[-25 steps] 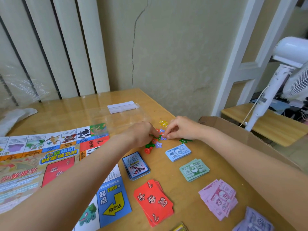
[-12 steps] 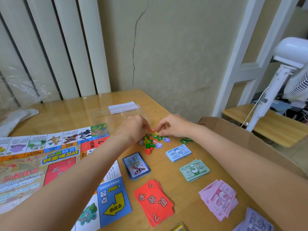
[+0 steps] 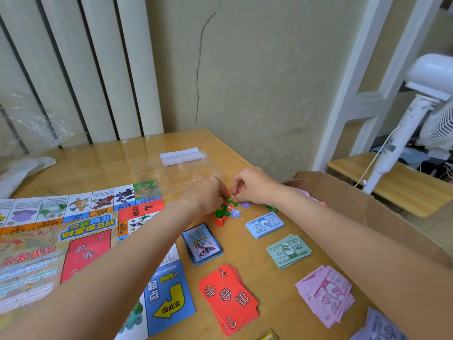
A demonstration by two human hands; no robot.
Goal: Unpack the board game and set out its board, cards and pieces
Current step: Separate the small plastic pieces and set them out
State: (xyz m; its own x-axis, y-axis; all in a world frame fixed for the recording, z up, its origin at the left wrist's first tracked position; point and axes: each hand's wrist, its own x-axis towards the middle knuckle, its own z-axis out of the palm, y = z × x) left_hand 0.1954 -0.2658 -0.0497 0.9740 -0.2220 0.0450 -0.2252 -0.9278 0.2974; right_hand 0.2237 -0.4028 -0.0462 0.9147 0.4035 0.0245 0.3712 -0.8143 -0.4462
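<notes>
Laid out on my wooden table (image 3: 269, 278): printed paper board (image 3: 73, 241), card decks, banknote stacks. Outstanding: small coloured plastic pieces (image 3: 226, 209), heaped beside the board; both hands' fingers (image 3: 221, 190) curled, pinching them.

Looked like a lived-in home room to us: we saw a cracked plaster wall (image 3: 245, 69) beyond the fingers, a wooden table (image 3: 103, 165) beneath them, and a white standing fan (image 3: 426, 94) off to their right.
</notes>
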